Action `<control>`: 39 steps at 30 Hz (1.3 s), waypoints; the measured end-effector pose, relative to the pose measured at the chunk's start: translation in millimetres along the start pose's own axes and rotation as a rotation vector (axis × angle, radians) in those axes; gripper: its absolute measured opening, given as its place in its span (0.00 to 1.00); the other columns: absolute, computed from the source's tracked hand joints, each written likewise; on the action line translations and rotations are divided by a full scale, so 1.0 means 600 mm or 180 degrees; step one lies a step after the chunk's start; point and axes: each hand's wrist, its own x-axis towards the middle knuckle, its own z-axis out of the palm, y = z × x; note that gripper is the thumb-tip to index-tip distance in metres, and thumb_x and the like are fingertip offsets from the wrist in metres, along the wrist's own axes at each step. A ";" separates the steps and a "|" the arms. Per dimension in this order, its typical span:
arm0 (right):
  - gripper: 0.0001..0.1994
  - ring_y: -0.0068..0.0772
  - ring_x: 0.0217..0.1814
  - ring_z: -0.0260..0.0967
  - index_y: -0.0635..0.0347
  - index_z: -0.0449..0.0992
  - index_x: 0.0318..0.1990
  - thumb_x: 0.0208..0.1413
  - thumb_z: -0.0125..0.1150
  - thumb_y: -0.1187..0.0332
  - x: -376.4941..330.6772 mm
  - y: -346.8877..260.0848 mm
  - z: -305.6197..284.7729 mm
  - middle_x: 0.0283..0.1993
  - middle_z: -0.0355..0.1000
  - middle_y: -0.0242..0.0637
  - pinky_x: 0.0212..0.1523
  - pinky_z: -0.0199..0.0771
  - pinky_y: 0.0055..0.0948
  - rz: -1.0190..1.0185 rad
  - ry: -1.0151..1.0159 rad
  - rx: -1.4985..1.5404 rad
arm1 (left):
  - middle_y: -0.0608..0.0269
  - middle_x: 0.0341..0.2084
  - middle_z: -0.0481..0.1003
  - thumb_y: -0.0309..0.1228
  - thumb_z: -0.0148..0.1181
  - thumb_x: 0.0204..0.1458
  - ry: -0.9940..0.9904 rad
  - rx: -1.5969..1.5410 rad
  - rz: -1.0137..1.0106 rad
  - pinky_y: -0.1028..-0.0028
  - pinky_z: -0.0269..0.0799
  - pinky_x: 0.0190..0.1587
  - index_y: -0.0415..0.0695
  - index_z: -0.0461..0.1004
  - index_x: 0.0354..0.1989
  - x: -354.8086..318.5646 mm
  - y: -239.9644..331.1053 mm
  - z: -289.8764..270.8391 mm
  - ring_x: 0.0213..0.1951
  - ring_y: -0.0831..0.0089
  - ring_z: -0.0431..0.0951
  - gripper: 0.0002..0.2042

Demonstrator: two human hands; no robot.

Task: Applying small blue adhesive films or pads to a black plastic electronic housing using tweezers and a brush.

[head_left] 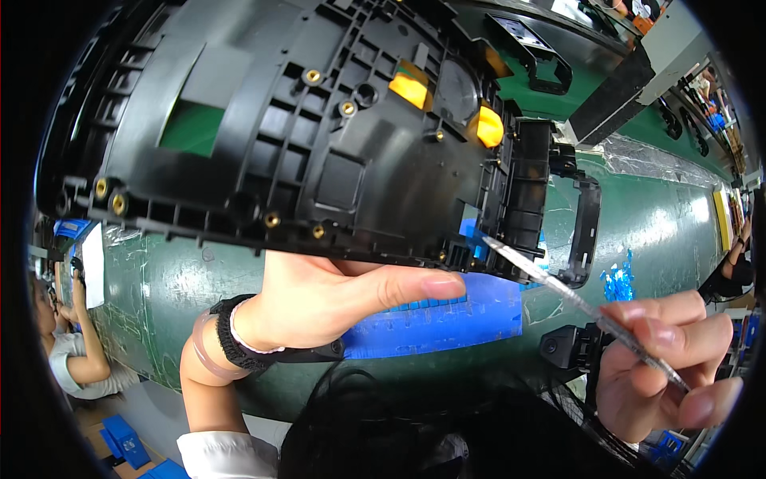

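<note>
Black plastic housing [303, 136], ribbed, with brass inserts and two yellow parts, held up close over green tabletop [662, 215]; top edge cut off. Left hand [335, 299] gripping lower edge, fingers hidden behind. Blue tray [447, 319] partly covered below. Right hand [670, 359] pinching thin metal blade [574, 299], tip at housing's corner.

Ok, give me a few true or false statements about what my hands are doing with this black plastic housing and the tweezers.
1. The left hand holds the black plastic housing up from below. True.
2. The right hand holds a screwdriver. False: it holds thin metal tweezers.
3. The tweezers' tip points at the housing's lower right edge. True.
4. The housing has red tabs. False: its two tabs are yellow-orange.
5. A blue tray lies on the green table. True.
</note>
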 end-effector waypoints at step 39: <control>0.10 0.27 0.29 0.63 0.66 0.59 0.28 0.35 0.50 0.82 -0.070 0.067 -0.155 0.26 0.61 0.40 0.29 0.64 0.19 0.2485 0.0689 -0.0946 | 0.46 0.31 0.65 0.42 0.49 0.32 0.1648 0.5737 -0.0912 0.68 0.60 0.38 0.35 0.64 0.31 0.331 -0.007 -0.365 0.35 0.57 0.65 0.22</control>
